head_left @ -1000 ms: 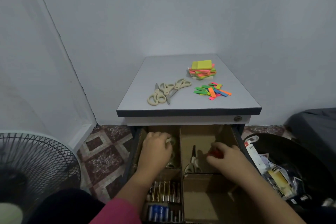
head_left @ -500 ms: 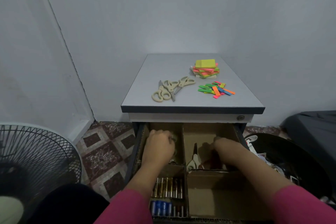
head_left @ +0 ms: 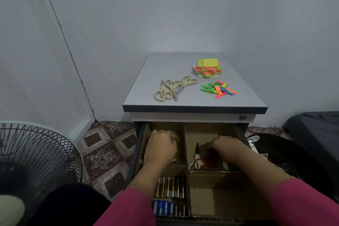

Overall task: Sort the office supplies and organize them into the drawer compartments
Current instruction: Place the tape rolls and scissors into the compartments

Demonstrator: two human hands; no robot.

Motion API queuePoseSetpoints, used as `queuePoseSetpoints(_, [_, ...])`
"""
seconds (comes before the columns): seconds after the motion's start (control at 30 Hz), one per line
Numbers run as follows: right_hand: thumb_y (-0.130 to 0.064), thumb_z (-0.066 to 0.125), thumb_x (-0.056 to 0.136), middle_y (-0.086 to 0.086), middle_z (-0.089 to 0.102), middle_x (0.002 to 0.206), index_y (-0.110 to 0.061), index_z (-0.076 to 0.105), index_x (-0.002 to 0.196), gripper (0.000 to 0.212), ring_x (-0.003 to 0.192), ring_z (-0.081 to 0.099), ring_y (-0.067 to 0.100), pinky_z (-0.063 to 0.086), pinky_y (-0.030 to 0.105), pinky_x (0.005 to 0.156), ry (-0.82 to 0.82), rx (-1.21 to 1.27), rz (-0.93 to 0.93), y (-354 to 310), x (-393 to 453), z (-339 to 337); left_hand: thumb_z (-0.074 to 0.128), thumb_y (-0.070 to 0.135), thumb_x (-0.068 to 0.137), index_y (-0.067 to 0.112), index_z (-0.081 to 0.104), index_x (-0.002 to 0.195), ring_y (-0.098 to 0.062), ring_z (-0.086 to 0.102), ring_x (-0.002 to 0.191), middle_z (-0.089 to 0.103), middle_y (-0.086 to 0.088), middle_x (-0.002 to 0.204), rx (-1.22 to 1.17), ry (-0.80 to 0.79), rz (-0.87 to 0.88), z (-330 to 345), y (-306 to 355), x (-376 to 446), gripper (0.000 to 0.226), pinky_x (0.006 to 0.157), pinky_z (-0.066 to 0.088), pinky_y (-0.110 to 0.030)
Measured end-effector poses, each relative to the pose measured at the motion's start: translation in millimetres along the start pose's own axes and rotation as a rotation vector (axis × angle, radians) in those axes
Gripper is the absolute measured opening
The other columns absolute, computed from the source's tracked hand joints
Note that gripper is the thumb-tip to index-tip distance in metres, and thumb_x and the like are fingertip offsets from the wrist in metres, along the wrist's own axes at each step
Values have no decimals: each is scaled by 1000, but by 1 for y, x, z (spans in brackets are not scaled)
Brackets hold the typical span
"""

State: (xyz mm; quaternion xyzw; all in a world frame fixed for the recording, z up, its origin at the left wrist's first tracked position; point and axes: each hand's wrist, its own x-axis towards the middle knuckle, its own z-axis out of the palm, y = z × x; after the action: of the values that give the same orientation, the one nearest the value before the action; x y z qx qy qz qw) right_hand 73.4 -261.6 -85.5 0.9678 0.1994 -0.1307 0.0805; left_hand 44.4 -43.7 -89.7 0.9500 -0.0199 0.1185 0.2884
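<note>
Hands in drawer (head_left: pixel 211 174) | left hand (head_left: pixel 161 147) curled, contents hidden | right hand (head_left: pixel 224 144) grip unclear

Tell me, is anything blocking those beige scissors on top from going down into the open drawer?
Nothing visible blocks them. The beige scissors lie loose on the cabinet top, and the drawer below stands open, though both hands, left hand and right hand, fill its far compartments.
</note>
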Motion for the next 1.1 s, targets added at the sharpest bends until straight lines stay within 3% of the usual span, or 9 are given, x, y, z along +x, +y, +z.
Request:
queuePoseSetpoints(0.27, [-18,52,95,3,56,119,-21,58,122,28,109,55,22,48,34,90,-6,12,47,-1,8,12,48,19,93,18,66,104,-13,46,108,61,1,104,2,-6,-14,-1,1,0,21,87,45,-31])
queuePoseSetpoints(0.4, [-21,51,94,3,54,119,-20,54,121,27,111,52,21,46,32,90,119,106,72,-1,6,8,49,19,93,18,66,104,-14,46,109,60,0,103,-5,-11,-19,-1,2,0,20,88,46,-33])
queuePoseSetpoints(0.7, [-20,64,89,-6,61,97,-22,67,108,20,89,55,9,42,24,78,221,639,220,2,-1,-7,48,19,94,17,67,105,-15,46,109,61,0,104,3,-14,-25,-1,1,0,22,87,46,-33])
queuePoseSetpoints(0.83, [-20,68,86,-5,64,92,-20,70,101,15,86,58,11,42,24,74,133,665,256,4,-3,-13,48,19,94,17,66,104,-15,46,108,62,0,103,12,-19,-20,-1,1,1,21,84,44,-31])
queuePoseSetpoints(0.9, [-20,70,85,-1,65,83,-19,70,88,4,80,61,13,43,23,67,70,633,297,4,-3,-12,48,20,94,17,66,103,-15,46,108,61,0,103,14,-25,-22,-2,2,1,20,85,45,-31])
queuePoseSetpoints(0.97, [-18,72,83,-1,60,73,-16,64,76,11,73,61,15,41,22,60,40,622,358,1,-3,-10,48,19,94,16,66,105,-16,48,108,60,-1,105,10,-28,-29,-3,3,0,21,87,46,-33])
queuePoseSetpoints(1.03, [-16,73,81,1,62,81,-11,64,87,12,82,63,19,45,25,65,18,616,412,-3,-2,-9,48,19,95,15,66,108,-17,50,106,58,-3,107,7,-27,-38,-5,5,-1,22,88,46,-34])
queuePoseSetpoints(1.1, [-13,74,80,7,66,97,-8,62,103,27,91,65,22,52,28,74,-5,634,462,-7,-1,-5,48,18,95,15,66,109,-17,50,105,58,-4,108,5,-25,-38,-6,6,-2,23,88,47,-34])
